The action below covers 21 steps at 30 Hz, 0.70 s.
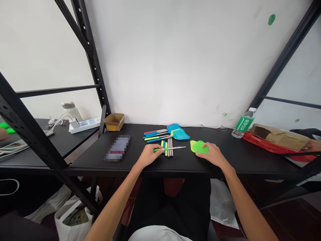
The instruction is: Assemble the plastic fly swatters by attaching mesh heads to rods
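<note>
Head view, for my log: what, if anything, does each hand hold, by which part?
The left hand holds a silvery rod by its green handle; the right hand grips a green mesh piece by one edge.

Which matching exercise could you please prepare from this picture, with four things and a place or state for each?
1. Left hand
2. Water bottle
3. Right hand
4. Small cardboard box

A. grips a green mesh piece
B. stands at the back left of the desk
C. bears a green label
D. holds a green-handled rod

Pairs: 1-D; 2-C; 3-A; 4-B
</note>
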Each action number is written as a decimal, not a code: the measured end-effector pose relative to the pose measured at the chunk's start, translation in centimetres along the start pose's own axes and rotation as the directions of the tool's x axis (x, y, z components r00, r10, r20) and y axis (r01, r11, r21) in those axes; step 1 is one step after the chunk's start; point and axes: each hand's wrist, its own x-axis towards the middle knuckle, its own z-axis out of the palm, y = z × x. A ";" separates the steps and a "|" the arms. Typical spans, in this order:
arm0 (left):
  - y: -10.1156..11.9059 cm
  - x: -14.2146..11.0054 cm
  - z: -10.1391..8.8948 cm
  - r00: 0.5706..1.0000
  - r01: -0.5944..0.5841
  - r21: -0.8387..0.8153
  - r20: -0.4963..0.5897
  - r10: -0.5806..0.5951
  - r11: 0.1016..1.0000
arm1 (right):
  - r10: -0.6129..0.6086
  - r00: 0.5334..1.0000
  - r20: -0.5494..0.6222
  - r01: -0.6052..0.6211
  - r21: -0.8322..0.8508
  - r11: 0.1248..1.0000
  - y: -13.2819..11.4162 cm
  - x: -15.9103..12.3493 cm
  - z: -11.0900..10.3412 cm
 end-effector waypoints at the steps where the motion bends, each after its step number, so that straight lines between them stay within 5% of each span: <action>1: 0.0 0.0 0.0 1.000 0.004 0.003 0.000 -0.004 1.000 | 0.005 1.000 -0.017 -0.005 0.001 1.000 0.0 0.0 0.1; 13: -0.1 0.1 0.1 1.000 0.000 -0.005 -0.015 0.000 1.000 | -0.026 0.988 -0.151 0.036 0.066 0.997 -0.1 -0.1 0.1; 21: -0.2 0.1 0.2 1.000 0.004 -0.011 -0.010 -0.004 1.000 | 0.060 0.971 -0.231 -0.043 0.081 0.996 -0.9 -0.2 -1.4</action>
